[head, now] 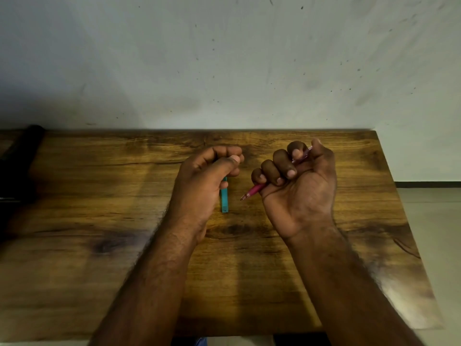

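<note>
Left hand: the left hand (203,182) is over the middle of the table (99,196), fingers curled round the top of a teal cap (224,198), thumb laid across the knuckles.
Cap: hangs upright below the fist, its lower end close to the tabletop; contact with the wood cannot be told.
Right hand: the right hand (298,188) is palm up, just right of the left, all four fingers folded tight over a pink pen (254,190).
Pen: lies slantwise through the fist, tip out at lower left and pointing toward the cap, rear end showing past the forefinger.
Gap: pen tip and cap near, not touching.
Backdrop: a speckled pale wall (249,58) stands behind the table.
</note>
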The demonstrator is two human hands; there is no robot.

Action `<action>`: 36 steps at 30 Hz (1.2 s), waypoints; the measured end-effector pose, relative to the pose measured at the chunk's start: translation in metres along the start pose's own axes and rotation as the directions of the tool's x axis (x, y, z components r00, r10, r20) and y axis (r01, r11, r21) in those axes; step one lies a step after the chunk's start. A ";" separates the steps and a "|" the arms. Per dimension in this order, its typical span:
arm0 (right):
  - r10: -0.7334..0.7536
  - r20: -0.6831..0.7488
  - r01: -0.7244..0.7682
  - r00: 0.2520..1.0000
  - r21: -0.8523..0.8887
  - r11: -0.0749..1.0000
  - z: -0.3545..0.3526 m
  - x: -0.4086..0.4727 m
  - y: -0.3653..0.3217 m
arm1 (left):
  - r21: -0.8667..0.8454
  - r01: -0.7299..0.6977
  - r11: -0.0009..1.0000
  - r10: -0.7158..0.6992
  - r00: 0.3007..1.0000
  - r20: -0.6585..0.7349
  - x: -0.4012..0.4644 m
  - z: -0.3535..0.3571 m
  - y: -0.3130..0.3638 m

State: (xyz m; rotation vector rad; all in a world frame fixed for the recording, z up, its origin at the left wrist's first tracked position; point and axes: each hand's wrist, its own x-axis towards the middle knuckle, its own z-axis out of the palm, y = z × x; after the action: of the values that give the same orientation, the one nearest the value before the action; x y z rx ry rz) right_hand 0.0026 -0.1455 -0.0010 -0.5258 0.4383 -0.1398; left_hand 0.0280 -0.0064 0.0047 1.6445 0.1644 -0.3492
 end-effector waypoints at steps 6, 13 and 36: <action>-0.002 0.003 0.002 1.000 0.045 0.999 -0.001 0.000 -0.001 | 0.013 -0.005 1.000 0.005 1.000 0.002 -0.001 0.001 0.001; 0.005 0.037 -0.008 0.999 0.076 0.997 0.001 0.000 -0.003 | 0.010 -0.011 1.000 0.011 1.000 0.009 -0.002 0.001 0.002; 0.012 0.068 -0.015 0.998 0.032 0.999 0.003 -0.001 -0.003 | 0.002 -0.013 1.000 0.013 1.000 0.001 -0.001 0.000 0.000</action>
State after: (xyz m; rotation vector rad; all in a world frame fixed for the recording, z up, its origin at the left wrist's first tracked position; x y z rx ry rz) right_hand 0.0028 -0.1469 0.0031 -0.4941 0.3726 -0.1156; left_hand 0.0275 -0.0068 0.0053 1.6468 0.1528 -0.3409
